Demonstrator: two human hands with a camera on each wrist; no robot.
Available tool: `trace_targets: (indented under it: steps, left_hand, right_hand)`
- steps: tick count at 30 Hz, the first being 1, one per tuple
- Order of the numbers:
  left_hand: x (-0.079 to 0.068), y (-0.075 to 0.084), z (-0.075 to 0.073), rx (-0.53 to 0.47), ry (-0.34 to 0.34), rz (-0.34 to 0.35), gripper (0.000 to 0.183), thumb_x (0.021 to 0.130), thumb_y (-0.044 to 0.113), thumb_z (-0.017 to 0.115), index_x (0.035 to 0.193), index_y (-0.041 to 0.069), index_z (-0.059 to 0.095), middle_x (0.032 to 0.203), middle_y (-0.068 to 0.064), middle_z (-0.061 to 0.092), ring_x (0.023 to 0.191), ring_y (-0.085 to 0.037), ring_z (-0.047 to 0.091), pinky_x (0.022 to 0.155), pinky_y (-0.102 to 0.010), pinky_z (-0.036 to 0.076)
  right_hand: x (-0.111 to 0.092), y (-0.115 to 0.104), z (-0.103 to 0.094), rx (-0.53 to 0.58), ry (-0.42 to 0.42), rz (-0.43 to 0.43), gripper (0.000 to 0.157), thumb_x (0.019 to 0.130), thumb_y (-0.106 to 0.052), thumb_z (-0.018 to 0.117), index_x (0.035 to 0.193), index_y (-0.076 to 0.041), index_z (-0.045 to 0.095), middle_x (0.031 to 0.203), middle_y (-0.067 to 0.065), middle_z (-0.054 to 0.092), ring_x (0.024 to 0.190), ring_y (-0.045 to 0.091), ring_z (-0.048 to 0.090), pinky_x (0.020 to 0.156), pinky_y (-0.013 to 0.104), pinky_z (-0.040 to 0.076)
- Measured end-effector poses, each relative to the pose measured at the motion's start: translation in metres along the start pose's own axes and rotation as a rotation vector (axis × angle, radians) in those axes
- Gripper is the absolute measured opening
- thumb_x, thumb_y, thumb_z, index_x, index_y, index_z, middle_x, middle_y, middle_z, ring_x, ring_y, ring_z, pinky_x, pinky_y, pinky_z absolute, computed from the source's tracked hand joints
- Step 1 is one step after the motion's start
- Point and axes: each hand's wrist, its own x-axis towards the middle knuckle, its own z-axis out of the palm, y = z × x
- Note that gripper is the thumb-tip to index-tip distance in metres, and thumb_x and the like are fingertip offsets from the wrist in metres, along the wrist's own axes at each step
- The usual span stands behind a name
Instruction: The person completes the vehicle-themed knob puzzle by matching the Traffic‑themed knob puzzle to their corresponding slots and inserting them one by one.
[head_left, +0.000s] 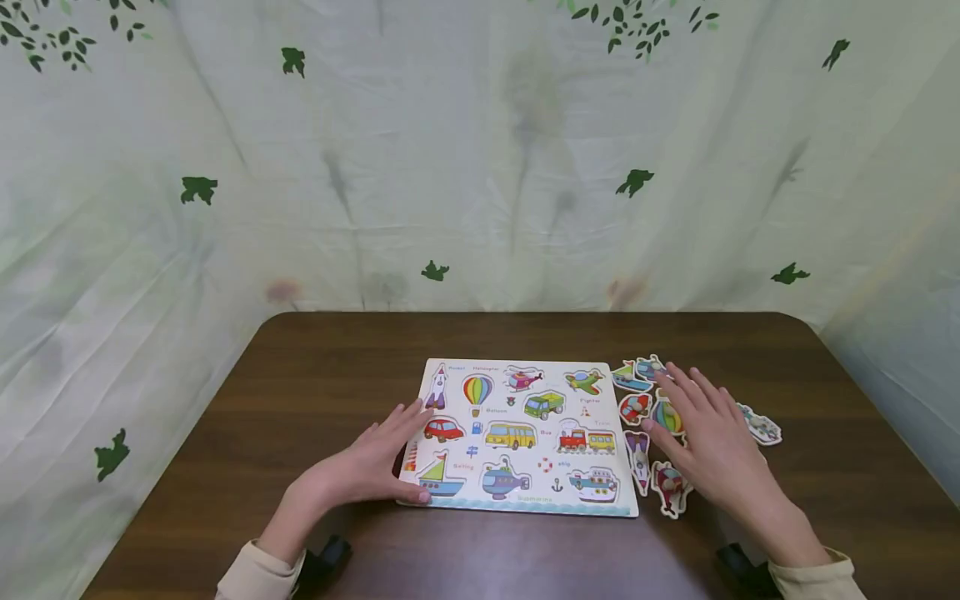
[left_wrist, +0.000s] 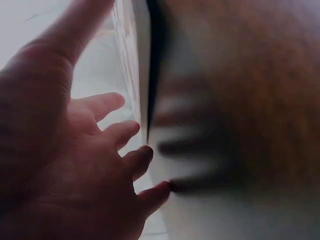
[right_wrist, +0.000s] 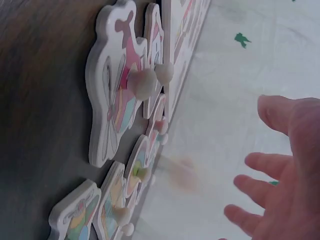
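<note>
"What do we count between the left hand [head_left: 371, 462] and the right hand [head_left: 708, 442]?"
"One board [head_left: 498, 412], bearing eleven large vehicle pictures [head_left: 511, 435]."
"And beside or under the right hand?"
"We see at least seven loose pieces [head_left: 671, 487]; some may be covered."
"Beyond them both?"
"One curtain [head_left: 480, 125] with seven larger dark-green shapes [head_left: 198, 189]. Underneath, one table [head_left: 315, 358]."

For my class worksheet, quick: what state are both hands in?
Left hand: open, at the left edge of the puzzle board.
Right hand: open, holding nothing, over the loose pieces.
</note>
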Motion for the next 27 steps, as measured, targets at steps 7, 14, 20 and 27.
trace_targets:
  steps: [7,14,20,27]
  left_hand:
    - [0.003,-0.011,0.003,-0.026,0.007,0.018,0.117,0.071,0.061,0.08,0.157,0.007,0.021,0.163,-0.016,0.009,0.148,-0.039,0.005,0.114,-0.062,0.013]
    - [0.003,-0.015,0.001,-0.031,-0.01,0.013,0.117,0.071,0.06,0.08,0.156,0.004,0.023,0.162,-0.017,0.014,0.148,-0.039,0.006,0.115,-0.059,0.013]
    - [0.003,-0.013,0.0,-0.028,-0.014,-0.014,0.116,0.071,0.058,0.081,0.156,0.004,0.024,0.162,-0.016,0.015,0.148,-0.04,0.006,0.115,-0.06,0.012]
    - [0.004,-0.012,0.001,-0.022,-0.019,-0.02,0.116,0.071,0.059,0.081,0.156,0.005,0.024,0.162,-0.015,0.015,0.148,-0.039,0.006,0.115,-0.059,0.012]
  right_hand:
    - [0.003,0.005,-0.002,0.093,0.111,-0.057,0.059,0.09,-0.024,0.072,0.143,-0.009,0.05,0.149,0.018,0.042,0.137,0.044,0.031,0.104,0.069,0.021]
    - [0.006,0.017,-0.004,0.266,0.152,-0.058,0.044,0.089,-0.008,0.072,0.132,-0.004,0.059,0.145,0.019,0.046,0.13,0.047,0.037,0.095,0.07,0.03]
    - [0.007,0.029,-0.005,0.311,0.09,0.028,0.034,0.095,-0.016,0.067,0.127,-0.003,0.063,0.146,0.019,0.045,0.131,0.047,0.035,0.094,0.07,0.032]
    - [0.002,0.054,-0.015,0.282,-0.015,0.062,0.025,0.094,-0.017,0.069,0.116,-0.005,0.07,0.141,0.021,0.049,0.128,0.049,0.036,0.093,0.07,0.031]
